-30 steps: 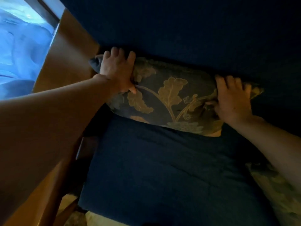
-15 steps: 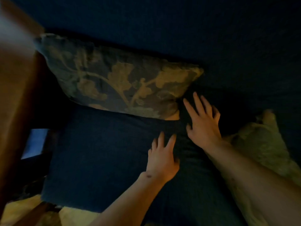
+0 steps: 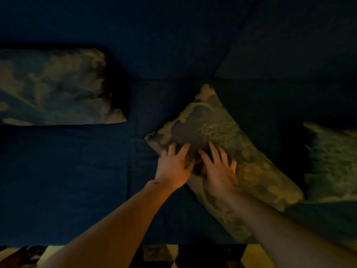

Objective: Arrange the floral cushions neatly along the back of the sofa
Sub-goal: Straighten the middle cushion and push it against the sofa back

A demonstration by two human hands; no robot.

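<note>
- The dark blue sofa [image 3: 63, 171] fills almost the whole view; its back [image 3: 164, 35] is at the top and the seat below, and the light is very dim.
- A middle floral cushion [image 3: 222, 136] lies flat on the seat, turned diagonally. One corner points up toward the sofa back, and its long body runs down to the right, partly hidden under the right forearm.
- A left floral cushion [image 3: 54, 88] stands against the sofa back at the left edge of the view. It is upright and leans on the back, well apart from the middle one.
- A right floral cushion [image 3: 332, 161] is at the right edge, only partly in view. It is near the middle cushion, but I cannot tell if they touch.
- The two bare forearms come in from the bottom and meet over the middle cushion.
- The right hand [image 3: 218, 171] rests on top of the middle cushion with the fingers spread. It looks more like pressing than closing, so I cannot tell if it really grips the fabric.
- The left hand [image 3: 173, 169] is at the lower left edge of the same cushion, just beside the right hand. Its fingers reach onto the cushion; whether they are closed on the edge I cannot tell.
- A strip of patterned floor [image 3: 160, 256] shows below the seat edge.
</note>
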